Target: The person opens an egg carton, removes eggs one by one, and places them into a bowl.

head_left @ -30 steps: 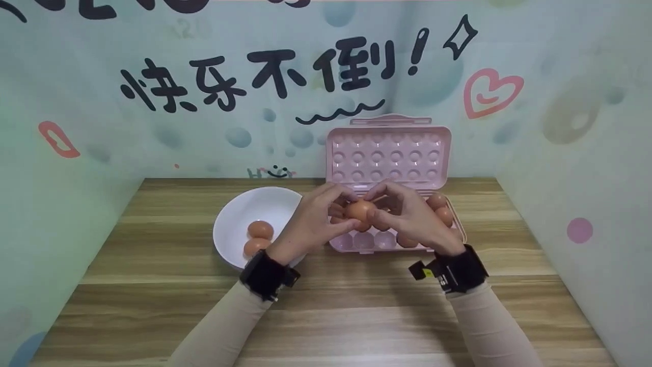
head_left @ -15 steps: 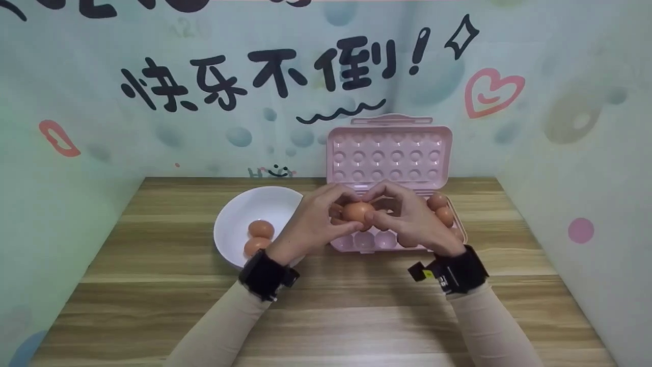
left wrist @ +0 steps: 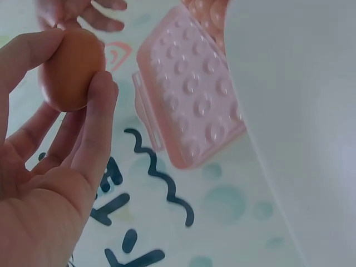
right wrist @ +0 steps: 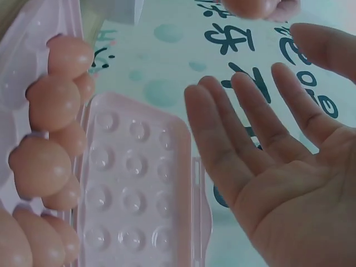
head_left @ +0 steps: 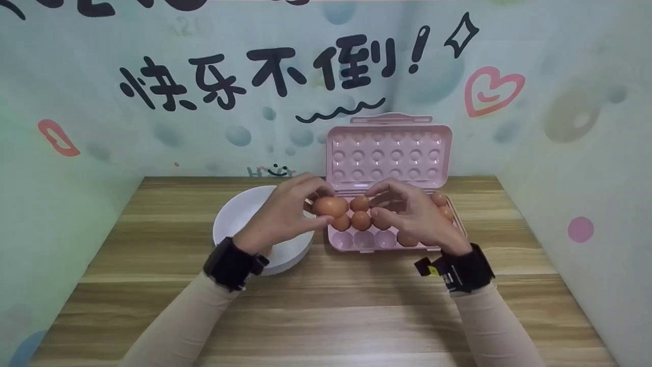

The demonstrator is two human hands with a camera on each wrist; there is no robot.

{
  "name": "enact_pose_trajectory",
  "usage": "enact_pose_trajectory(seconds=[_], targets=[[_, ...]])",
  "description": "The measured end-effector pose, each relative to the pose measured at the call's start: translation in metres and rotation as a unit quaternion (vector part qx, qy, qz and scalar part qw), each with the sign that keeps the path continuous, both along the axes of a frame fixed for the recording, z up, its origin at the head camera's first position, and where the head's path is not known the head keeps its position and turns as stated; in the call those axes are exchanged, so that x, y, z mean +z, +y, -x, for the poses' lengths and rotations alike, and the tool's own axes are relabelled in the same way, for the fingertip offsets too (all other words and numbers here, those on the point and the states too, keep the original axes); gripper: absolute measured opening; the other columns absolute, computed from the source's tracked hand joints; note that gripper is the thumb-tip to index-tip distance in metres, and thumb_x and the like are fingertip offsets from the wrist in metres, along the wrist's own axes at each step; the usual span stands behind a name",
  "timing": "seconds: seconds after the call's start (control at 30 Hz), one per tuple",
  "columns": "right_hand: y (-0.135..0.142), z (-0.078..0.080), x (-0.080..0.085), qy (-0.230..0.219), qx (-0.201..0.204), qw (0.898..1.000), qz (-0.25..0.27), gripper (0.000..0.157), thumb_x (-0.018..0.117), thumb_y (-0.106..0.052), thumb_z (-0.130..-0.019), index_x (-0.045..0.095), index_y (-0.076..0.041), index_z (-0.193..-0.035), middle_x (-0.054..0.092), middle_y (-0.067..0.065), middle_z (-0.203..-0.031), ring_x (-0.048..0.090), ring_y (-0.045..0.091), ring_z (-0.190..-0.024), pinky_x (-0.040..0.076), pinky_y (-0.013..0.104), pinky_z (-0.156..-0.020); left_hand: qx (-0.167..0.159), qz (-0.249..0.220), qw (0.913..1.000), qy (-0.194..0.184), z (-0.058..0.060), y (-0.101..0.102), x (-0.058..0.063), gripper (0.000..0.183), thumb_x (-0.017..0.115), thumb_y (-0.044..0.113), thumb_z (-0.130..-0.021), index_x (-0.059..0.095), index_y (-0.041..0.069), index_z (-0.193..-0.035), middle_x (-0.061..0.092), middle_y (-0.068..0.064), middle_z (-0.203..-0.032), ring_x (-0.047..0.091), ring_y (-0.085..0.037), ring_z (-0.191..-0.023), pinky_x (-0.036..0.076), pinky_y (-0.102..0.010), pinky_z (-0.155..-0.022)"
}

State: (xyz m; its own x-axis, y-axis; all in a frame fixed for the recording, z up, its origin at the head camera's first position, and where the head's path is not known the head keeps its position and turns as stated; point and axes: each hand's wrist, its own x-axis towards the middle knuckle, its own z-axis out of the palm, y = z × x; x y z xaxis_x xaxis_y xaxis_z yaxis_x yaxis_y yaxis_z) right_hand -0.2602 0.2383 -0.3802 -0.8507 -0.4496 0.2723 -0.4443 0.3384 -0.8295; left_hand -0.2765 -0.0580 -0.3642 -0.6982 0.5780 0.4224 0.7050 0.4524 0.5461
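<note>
A brown egg (head_left: 330, 207) is pinched between the thumb and fingers of my left hand (head_left: 285, 213), between the bowl and the egg box. In the left wrist view the same egg (left wrist: 73, 70) is held near its ends. My right hand (head_left: 415, 216) hovers above the pink egg box (head_left: 342, 240), holding nothing; its fingers (right wrist: 214, 139) are spread in the right wrist view. Several brown eggs sit in the box's back and middle rows, while some front cups are bare. The white bowl (head_left: 229, 214) stands partly under my left hand, which hides its contents.
The box's lid (head_left: 388, 155) stands raised at the back, in front of the printed backdrop (head_left: 204, 142). Wooden table surface (head_left: 346, 316) lies before the bowl and box. Side walls (head_left: 575, 178) rise on both sides.
Both hands were on the egg together. My right fingers have come off it, and my left hand has moved left with the egg, now covering the eggs seen earlier in the bowl.
</note>
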Motion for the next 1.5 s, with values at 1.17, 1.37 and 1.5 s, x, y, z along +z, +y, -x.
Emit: enact_pose_trajectory(seconds=[1.17, 1.37, 1.5], targets=[[0.012, 0.001, -0.016, 0.194, -0.037, 0.941, -0.274, 0.041, 0.083, -0.018, -0.085, 0.072, -0.016, -0.125, 0.068, 0.005, -0.127, 0.062, 0.024, -0.118, 0.050, 0.045, -0.102, 0.026, 0.251, 0.9654, -0.064, 0.027, -0.086, -0.027, 0.023, 0.080, 0.004, -0.079, 0.069, 0.005, -0.099, 0.066, -0.005, -0.088, 0.054, -0.023, -0.085, 0.045, -0.033, -0.074], [0.019, -0.002, -0.019, 0.185, -0.037, 0.945, -0.267, 0.041, 0.087, -0.027, -0.087, 0.073, -0.018, -0.124, 0.066, 0.003, -0.129, 0.060, 0.023, -0.120, 0.047, 0.045, -0.105, 0.026, 0.260, 0.9633, -0.061, 0.029, -0.087, -0.029, 0.022, 0.080, 0.007, -0.079, 0.069, 0.005, -0.098, 0.066, -0.005, -0.086, 0.054, -0.023, -0.084, 0.044, -0.034, -0.074], [0.022, -0.001, -0.019, 0.182, -0.038, 0.945, -0.268, 0.045, 0.084, -0.015, -0.087, 0.071, -0.013, -0.129, 0.066, 0.009, -0.133, 0.060, 0.026, -0.118, 0.049, 0.047, -0.104, 0.032, 0.273, 0.9578, -0.085, 0.028, -0.087, -0.030, 0.023, 0.082, 0.008, -0.080, 0.069, 0.006, -0.098, 0.065, -0.004, -0.087, 0.054, -0.022, -0.084, 0.043, -0.033, -0.075]])
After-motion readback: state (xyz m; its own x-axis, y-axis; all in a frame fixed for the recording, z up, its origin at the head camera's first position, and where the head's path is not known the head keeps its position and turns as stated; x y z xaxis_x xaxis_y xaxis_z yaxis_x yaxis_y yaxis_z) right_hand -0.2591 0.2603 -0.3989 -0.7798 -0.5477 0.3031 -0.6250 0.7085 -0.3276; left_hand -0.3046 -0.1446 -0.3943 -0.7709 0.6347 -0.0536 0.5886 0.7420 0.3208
